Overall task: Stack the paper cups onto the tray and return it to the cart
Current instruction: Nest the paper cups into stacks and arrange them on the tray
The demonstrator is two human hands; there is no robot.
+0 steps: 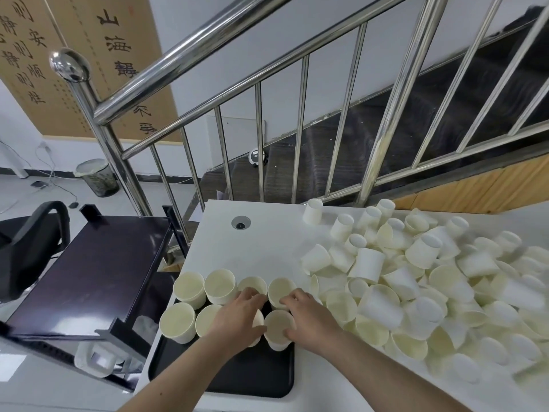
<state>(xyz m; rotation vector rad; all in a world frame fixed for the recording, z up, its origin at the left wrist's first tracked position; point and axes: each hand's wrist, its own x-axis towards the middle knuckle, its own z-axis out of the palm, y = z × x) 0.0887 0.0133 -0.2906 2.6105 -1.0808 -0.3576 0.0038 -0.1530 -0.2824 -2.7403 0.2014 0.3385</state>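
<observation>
A black tray (252, 379) lies on the near left part of the white table (267, 242). Several white paper cups stand upright on its far half in two rows, such as one at the back left (190, 288) and one at the front left (177, 322). My left hand (237, 316) and my right hand (306, 315) meet over the tray, and both hold an upright cup (277, 325) between them in the front row. A big heap of loose cups (416, 286) covers the table's right side.
A dark cart (98, 269) with a flat top shelf stands left of the table, beside a black chair (26, 245). A steel stair railing (267, 93) rises behind the table. A cable hole (240, 223) sits in the tabletop. A bin (96, 176) stands on the floor.
</observation>
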